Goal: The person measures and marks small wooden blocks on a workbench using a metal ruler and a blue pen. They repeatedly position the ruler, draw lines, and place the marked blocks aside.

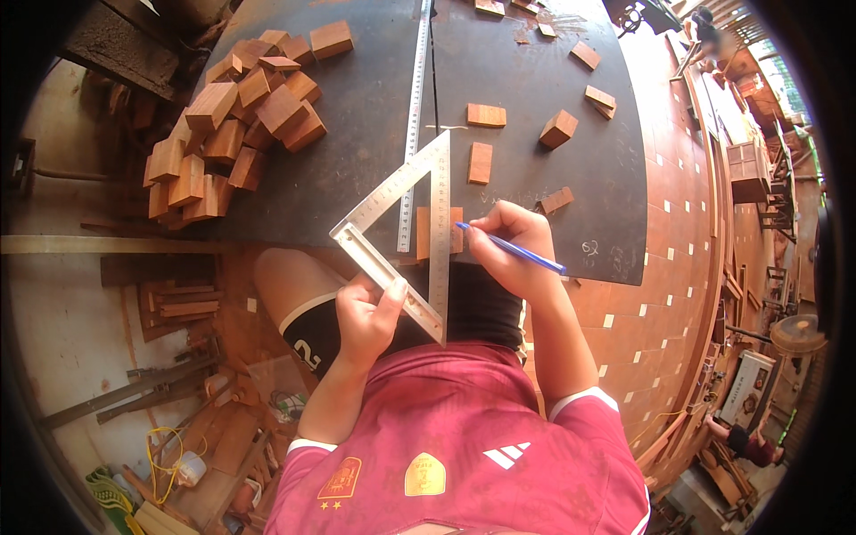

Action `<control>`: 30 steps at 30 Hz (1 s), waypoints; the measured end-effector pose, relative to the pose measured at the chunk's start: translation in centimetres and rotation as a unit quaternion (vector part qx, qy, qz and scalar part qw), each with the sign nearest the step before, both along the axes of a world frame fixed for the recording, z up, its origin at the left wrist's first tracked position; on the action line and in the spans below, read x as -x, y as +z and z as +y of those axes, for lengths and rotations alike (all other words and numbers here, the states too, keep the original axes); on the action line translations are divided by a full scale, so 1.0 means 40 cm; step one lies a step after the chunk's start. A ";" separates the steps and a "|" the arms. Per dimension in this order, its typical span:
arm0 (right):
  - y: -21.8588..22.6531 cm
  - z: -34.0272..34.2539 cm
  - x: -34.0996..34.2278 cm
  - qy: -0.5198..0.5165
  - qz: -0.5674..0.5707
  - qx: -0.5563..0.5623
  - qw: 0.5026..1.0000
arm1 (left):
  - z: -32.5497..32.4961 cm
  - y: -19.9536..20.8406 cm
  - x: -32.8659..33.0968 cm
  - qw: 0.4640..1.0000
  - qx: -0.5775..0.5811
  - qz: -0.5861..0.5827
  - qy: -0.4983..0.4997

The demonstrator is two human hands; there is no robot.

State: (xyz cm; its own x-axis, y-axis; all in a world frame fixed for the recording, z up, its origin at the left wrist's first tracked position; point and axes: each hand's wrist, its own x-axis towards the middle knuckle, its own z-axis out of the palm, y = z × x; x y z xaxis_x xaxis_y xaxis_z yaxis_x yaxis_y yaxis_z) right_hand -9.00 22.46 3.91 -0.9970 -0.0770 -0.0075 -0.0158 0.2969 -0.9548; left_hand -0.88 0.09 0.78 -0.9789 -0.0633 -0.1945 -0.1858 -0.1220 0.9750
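My left hand [368, 316] grips the thick edge of a silvery triangular set square [440, 232]. One long side of the square lies across a reddish-brown wooden block [423, 234] at the table's near edge. In my right hand [517, 241] is a blue pen [526, 255], its tip touching or just above the block beside the square's edge. A long metal ruler [414, 134] runs away from me on the dark table, its near end next to the block and partly under the square.
A heap of wooden blocks [227, 134] covers the table's left side. Several loose blocks, such as one upright block [558, 129], lie to the right on the dark tabletop [374, 107]. Tiled floor [664, 241] lies beyond its right edge. Two people are farther off at right.
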 end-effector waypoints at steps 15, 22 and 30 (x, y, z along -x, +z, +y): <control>-0.017 -0.011 0.040 -0.001 0.003 -0.001 1.000 | 0.005 0.009 0.000 1.000 -0.011 -0.005 0.005; -0.013 -0.001 0.028 0.028 -0.024 -0.004 0.999 | 0.005 0.011 0.000 1.000 -0.005 -0.005 0.005; 0.029 0.010 -0.055 0.139 -0.088 -0.068 0.984 | -0.001 0.002 0.000 1.000 0.008 -0.003 0.001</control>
State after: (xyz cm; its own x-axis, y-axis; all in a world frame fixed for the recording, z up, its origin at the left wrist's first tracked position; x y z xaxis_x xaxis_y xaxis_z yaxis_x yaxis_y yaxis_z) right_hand -6.78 22.86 5.06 -0.9199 -0.3330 -0.2071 0.0472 0.4304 -0.9014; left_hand -0.87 0.05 0.87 -0.9777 -0.0687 -0.1985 -0.1906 -0.1072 0.9758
